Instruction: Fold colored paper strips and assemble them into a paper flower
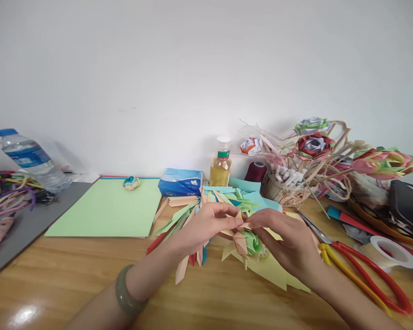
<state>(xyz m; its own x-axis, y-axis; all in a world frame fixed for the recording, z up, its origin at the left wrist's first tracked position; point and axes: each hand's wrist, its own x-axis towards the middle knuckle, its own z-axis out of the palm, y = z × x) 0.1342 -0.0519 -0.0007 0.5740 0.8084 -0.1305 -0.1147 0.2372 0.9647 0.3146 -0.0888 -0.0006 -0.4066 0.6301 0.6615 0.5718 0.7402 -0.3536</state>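
Both my hands meet just right of centre over a pile of folded paper. My left hand (pixel 211 223), with a ring and a bracelet, pinches a small folded peach paper piece (pixel 240 243) between thumb and fingers. My right hand (pixel 287 238) grips the same piece from the right side, its fingertips close to the left ones. Green folded paper (pixel 253 242) sits right beside it, partly covered by my right hand. Yellow paper sheets (pixel 268 271) lie beneath. Several folded paper strips (pixel 182 268) in peach, green, red and blue spread out behind and under my left hand.
Red and yellow-handled scissors (pixel 368 268) and a ribbon spool (pixel 394 252) lie at right. Behind stand a basket of paper flowers (pixel 289 192), an oil bottle (pixel 220 167) and a tissue pack (pixel 181 182). Green sheets (pixel 106 213) and a water bottle (pixel 34 158) are at left.
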